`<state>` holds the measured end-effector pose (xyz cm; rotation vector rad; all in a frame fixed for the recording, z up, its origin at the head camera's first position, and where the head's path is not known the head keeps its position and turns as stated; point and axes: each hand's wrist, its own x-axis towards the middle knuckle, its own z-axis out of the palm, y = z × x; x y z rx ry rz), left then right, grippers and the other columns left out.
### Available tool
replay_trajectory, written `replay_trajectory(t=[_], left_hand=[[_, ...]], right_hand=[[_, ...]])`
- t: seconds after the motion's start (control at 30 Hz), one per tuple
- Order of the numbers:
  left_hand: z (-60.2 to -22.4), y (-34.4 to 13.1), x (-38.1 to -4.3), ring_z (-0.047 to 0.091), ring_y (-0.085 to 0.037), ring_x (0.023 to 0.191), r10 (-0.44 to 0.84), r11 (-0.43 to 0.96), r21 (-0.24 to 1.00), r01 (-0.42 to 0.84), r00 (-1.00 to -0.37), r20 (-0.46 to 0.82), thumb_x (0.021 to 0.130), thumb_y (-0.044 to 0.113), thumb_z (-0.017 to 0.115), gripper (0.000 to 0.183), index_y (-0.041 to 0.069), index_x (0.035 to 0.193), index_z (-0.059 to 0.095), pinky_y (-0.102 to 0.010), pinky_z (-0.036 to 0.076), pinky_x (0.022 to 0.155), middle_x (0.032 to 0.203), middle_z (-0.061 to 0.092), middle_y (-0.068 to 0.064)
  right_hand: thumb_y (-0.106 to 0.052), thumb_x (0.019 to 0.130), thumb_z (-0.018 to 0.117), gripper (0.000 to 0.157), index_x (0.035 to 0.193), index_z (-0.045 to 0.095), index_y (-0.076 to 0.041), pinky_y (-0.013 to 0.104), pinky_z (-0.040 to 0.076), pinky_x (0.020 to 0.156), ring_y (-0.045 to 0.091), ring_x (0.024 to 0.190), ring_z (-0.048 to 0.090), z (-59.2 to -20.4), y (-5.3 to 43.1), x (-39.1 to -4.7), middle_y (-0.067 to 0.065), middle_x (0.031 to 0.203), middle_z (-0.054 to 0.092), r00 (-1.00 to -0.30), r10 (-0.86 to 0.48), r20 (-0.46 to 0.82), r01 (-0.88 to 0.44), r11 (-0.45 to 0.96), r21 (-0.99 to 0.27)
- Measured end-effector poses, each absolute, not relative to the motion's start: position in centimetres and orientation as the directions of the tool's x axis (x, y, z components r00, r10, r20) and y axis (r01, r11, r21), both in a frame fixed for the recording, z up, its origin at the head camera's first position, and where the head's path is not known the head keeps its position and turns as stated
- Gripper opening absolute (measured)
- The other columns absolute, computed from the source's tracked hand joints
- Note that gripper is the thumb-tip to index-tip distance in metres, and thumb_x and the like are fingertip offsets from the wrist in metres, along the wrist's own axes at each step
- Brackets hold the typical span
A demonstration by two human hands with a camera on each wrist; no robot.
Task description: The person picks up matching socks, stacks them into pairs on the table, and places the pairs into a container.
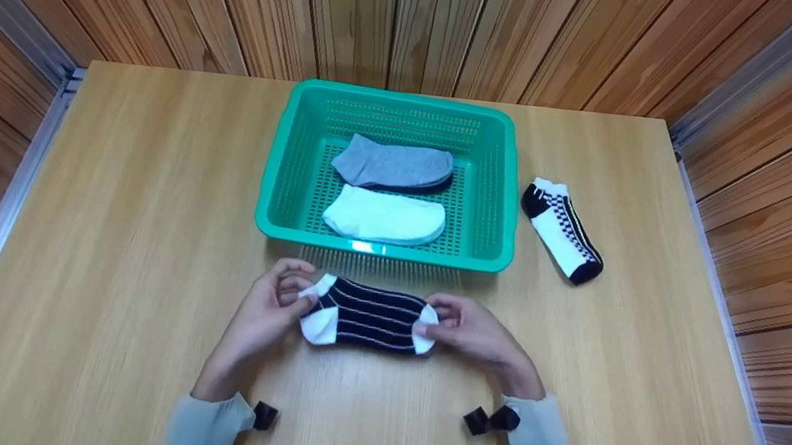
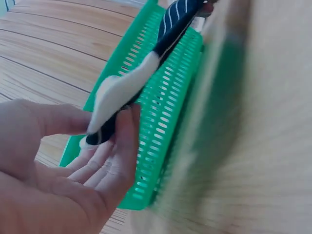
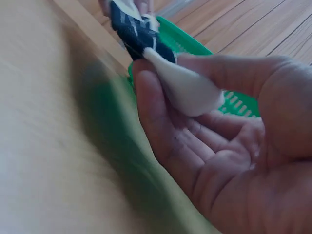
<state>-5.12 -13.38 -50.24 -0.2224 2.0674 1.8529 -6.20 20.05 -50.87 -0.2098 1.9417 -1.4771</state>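
Note:
A black sock (image 1: 377,317) with thin white stripes and a white cuff, heel and toe is stretched sideways between the two hands, in front of the green basket (image 1: 381,251). My left hand (image 1: 273,302) pinches its cuff end between thumb and fingers. The white toe end is pinched by my right hand (image 1: 477,332). In the left wrist view the striped sock (image 2: 124,87) is seen edge-on, running up toward the other hand. The right wrist view shows the white toe (image 3: 187,90) between thumb and fingers.
Inside the basket lie a grey sock (image 1: 395,166) at the back and a white sock (image 1: 385,216) at the front. Right of the basket, a white-and-black checkered sock (image 1: 562,232) lies on the wooden table (image 1: 139,221). Wood-panelled walls (image 1: 428,22) enclose the back and sides.

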Motion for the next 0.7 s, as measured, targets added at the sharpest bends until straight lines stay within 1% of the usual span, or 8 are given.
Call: replay_trajectory(t=[0.13,0.2,0.3,0.47,0.6,0.7], left_hand=[[-50.6,-13.2,-4.7,0.072,-0.022,0.104,0.133,0.207,0.914,-0.348,-0.916,-0.379,0.098,-0.003,0.064,0.043,0.01,0.138,0.055,-0.029,0.058,0.09,0.118,0.071,-0.014],[-50.7,-13.1,-4.5,0.071,-0.021,0.104,0.138,0.238,0.91,-0.34,-0.915,-0.378,0.098,-0.002,0.066,0.043,0.011,0.138,0.056,-0.031,0.059,0.089,0.118,0.071,-0.013],[-50.8,-12.8,-4.4,0.07,-0.021,0.102,0.153,0.256,0.909,-0.329,-0.915,-0.374,0.096,-0.003,0.067,0.042,0.01,0.135,0.059,-0.032,0.059,0.087,0.116,0.071,-0.013],[-50.9,-12.2,-4.3,0.065,-0.021,0.093,0.179,0.298,0.898,-0.324,-0.905,-0.386,0.095,-0.001,0.07,0.04,0.011,0.132,0.062,-0.031,0.054,0.078,0.112,0.07,-0.012],[-51.2,-11.9,-4.3,0.063,-0.022,0.092,0.181,0.337,0.891,-0.304,-0.908,-0.379,0.094,0.004,0.074,0.037,0.013,0.129,0.064,-0.031,0.051,0.077,0.11,0.069,-0.011],[-51.3,-11.6,-4.4,0.06,-0.023,0.093,0.172,0.376,0.882,-0.285,-0.913,-0.369,0.094,0.006,0.075,0.036,0.013,0.128,0.065,-0.031,0.048,0.078,0.108,0.067,-0.01]], right_hand=[[-0.018,0.099,0.073,0.035,0.126,0.064,0.003,0.031,0.064,0.077,0.017,0.083,0.075,-50.5,20.4,-6.4,0.014,0.107,0.074,-0.796,-0.39,-0.463,0.341,0.344,-0.875],[-0.018,0.099,0.072,0.034,0.125,0.065,0.003,0.032,0.064,0.074,0.018,0.078,0.075,-50.4,20.4,-6.4,0.013,0.103,0.074,-0.807,-0.339,-0.483,0.367,0.351,-0.861],[-0.019,0.099,0.073,0.033,0.122,0.066,0.003,0.031,0.063,0.071,0.017,0.075,0.073,-50.3,20.4,-6.4,0.011,0.098,0.073,-0.821,-0.289,-0.492,0.376,0.374,-0.848],[-0.016,0.096,0.075,0.03,0.118,0.067,0.003,0.028,0.061,0.068,0.015,0.073,0.069,-50.5,19.8,-6.3,0.007,0.092,0.073,-0.835,-0.261,-0.484,0.36,0.406,-0.84],[-0.013,0.095,0.076,0.029,0.116,0.066,0.005,0.025,0.058,0.063,0.012,0.07,0.067,-50.7,19.6,-6.1,0.002,0.085,0.072,-0.848,-0.258,-0.463,0.333,0.421,-0.844],[-0.013,0.096,0.076,0.028,0.115,0.066,0.004,0.024,0.056,0.06,0.012,0.066,0.065,-50.6,19.5,-5.9,0.0,0.081,0.07,-0.857,-0.248,-0.452,0.318,0.437,-0.841]])
